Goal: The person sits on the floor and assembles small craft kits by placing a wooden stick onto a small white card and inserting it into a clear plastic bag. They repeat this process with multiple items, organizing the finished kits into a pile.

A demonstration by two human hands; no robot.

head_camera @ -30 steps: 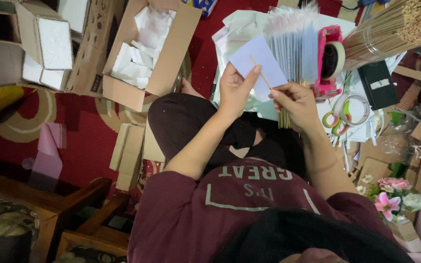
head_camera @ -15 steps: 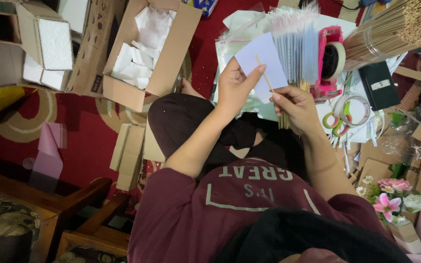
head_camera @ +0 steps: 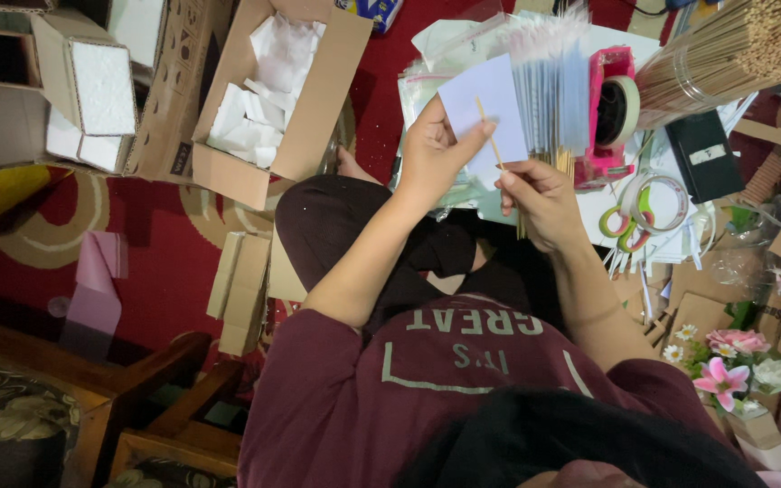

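A red patterned carpet (head_camera: 151,239) covers the floor, and the open cardboard box (head_camera: 275,95) of white foam pieces lies on it, well to the left of the pink tape dispenser (head_camera: 612,113). Up and to the right of the dispenser lies a thick bundle of bamboo sticks (head_camera: 734,50); just left of it stands a stack of pale blue cards (head_camera: 549,90). The left hand (head_camera: 433,154), left of the dispenser, has its fingers closed on a pale blue card (head_camera: 490,113). The right hand (head_camera: 544,201), below the dispenser, pinches one thin bamboo stick (head_camera: 490,136) laid against that card. Green-handled scissors (head_camera: 624,230) lie below the dispenser.
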